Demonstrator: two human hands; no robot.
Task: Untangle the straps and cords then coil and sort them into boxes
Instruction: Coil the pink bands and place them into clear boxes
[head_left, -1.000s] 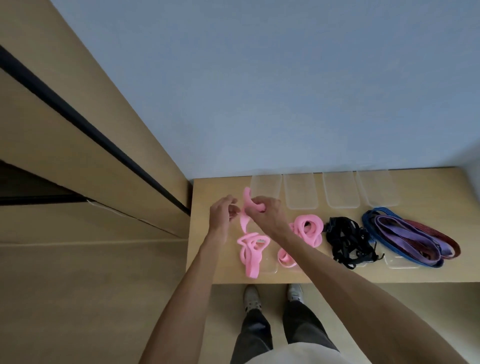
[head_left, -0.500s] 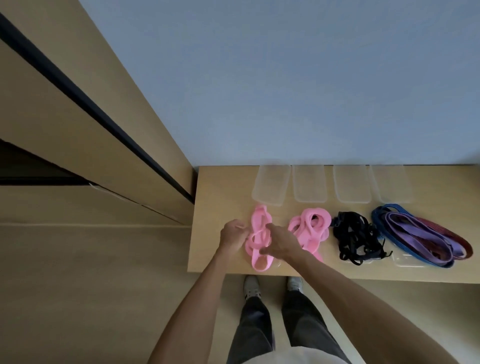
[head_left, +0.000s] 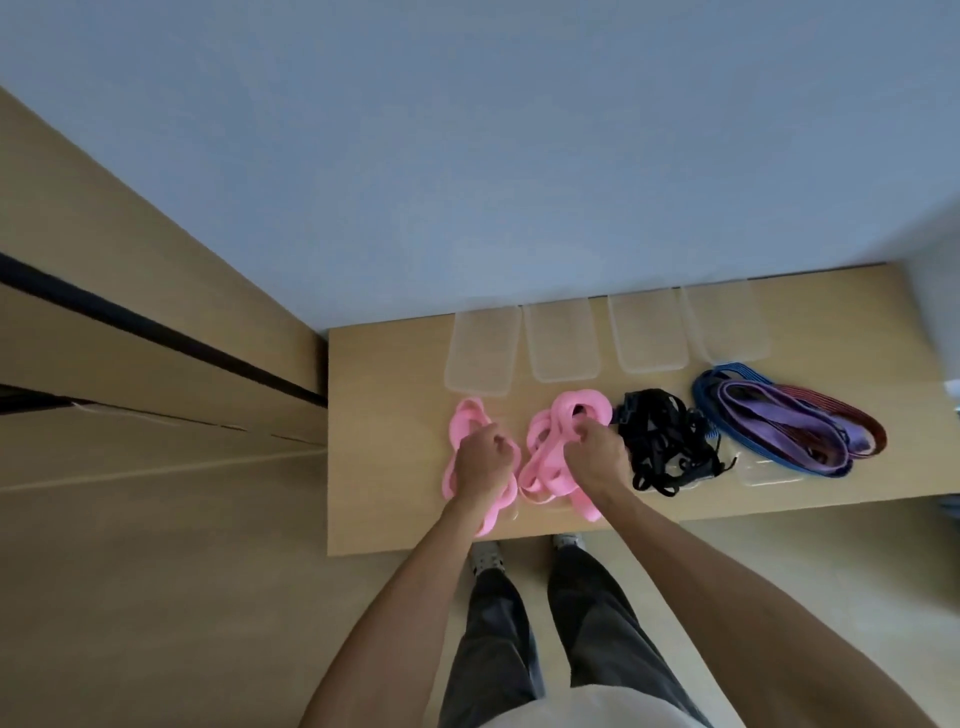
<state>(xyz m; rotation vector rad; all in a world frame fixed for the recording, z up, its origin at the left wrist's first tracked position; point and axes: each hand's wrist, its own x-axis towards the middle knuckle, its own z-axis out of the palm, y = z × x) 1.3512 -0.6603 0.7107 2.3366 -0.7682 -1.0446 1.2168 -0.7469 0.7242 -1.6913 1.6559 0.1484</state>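
Pink straps lie in two bundles at the front left of the wooden counter. The left hand rests on the left pink bundle, fingers curled down into it. It seems to be gripping a loop, though the hand's back hides the hold. The right hand sits just beside it on the right pink bundle, fingers curled round a strand near the bundle's far end. Each bundle runs lengthways away from the person, towards the clear lids lined up by the wall, so each hand has its own bundle directly beneath it. The black cords touch the right bundle's outer side, nearer the right hand. The blue and purple straps lie further right, across a clear box.
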